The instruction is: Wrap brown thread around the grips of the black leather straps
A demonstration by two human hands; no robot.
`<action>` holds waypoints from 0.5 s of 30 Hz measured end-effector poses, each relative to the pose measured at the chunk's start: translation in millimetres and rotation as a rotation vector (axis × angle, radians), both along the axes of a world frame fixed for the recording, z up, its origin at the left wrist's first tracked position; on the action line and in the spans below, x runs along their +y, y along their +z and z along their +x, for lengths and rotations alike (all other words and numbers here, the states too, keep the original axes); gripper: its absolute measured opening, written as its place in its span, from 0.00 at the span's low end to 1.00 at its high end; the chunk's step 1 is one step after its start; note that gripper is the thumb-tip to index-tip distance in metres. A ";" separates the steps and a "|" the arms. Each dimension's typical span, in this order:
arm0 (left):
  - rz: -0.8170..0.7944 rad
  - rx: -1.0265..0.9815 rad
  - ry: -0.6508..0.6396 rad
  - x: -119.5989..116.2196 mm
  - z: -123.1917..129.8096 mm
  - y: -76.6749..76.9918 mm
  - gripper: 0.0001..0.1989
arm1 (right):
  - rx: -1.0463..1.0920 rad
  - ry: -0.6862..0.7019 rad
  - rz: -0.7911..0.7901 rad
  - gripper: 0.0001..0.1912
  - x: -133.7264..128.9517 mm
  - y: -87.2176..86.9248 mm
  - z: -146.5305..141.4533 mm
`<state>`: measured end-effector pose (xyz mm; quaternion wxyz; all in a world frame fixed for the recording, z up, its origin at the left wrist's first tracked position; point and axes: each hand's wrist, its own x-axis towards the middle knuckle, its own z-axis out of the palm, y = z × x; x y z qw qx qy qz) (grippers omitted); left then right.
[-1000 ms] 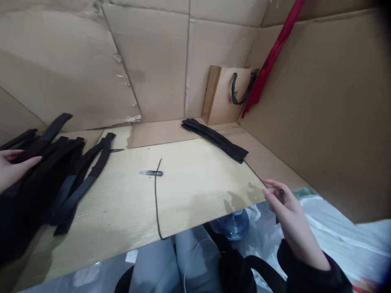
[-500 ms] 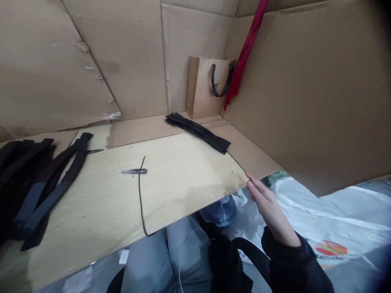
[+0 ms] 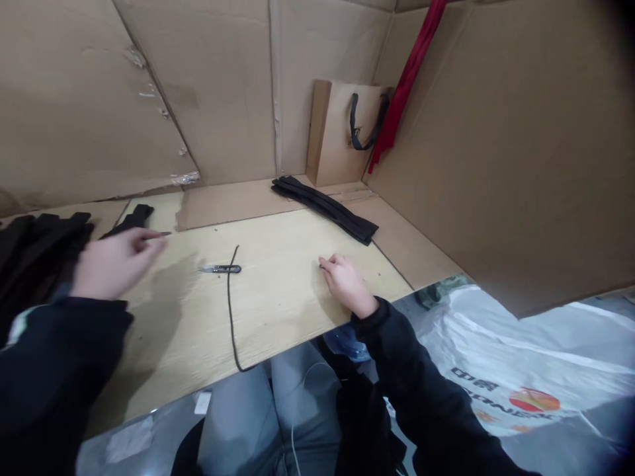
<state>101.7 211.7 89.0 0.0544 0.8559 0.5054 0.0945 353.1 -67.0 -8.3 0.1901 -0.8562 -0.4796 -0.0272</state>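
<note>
One hand (image 3: 119, 263) lies loosely open near black straps (image 3: 44, 248), the other hand (image 3: 347, 284) half-curled, fingertips together on the wooden board (image 3: 278, 291).

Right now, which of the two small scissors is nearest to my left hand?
The scissors at the left hand's fingertips, only partly showing; the other scissors lie farther off, across a black cord.

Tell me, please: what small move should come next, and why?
Probably the right hand should pick up the thread snips: they lie on the wooden board right at the black cord, and that hand rests on the same board, not far from them.
</note>
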 end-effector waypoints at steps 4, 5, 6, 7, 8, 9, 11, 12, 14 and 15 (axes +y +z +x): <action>-0.189 0.021 -0.248 -21.7 41.3 -35.5 0.20 | -0.071 -0.030 -0.026 0.16 20.0 -11.2 -6.8; -0.207 0.017 -0.259 -26.6 50.6 -42.6 0.21 | -0.088 -0.043 -0.020 0.16 22.6 -11.9 -9.3; -0.209 0.005 -0.258 -30.6 58.9 -48.5 0.22 | -0.106 -0.057 -0.009 0.16 24.4 -11.6 -12.6; -0.205 -0.007 -0.252 -33.6 65.9 -53.1 0.22 | -0.125 -0.070 0.007 0.16 25.1 -10.3 -16.6; -0.191 -0.020 -0.232 -35.7 71.7 -56.8 0.23 | -0.143 -0.083 0.026 0.17 24.3 -8.4 -21.5; -0.178 -0.031 -0.211 -36.8 76.3 -59.6 0.24 | -0.160 -0.097 0.047 0.19 21.6 -6.3 -27.2; -0.149 -0.048 -0.178 -36.9 82.9 -63.9 0.23 | -0.188 -0.138 0.123 0.22 8.6 -4.4 -40.0; -0.140 -0.051 -0.170 -36.0 85.2 -65.7 0.23 | -0.200 -0.171 0.179 0.22 -2.2 -5.7 -46.6; -0.134 -0.045 -0.171 -33.4 88.5 -69.5 0.21 | -0.202 -0.282 0.464 0.19 -31.8 -15.0 -58.9; -0.135 -0.039 -0.176 -31.8 89.8 -71.4 0.19 | -0.167 -0.359 0.552 0.15 -49.5 -22.8 -64.6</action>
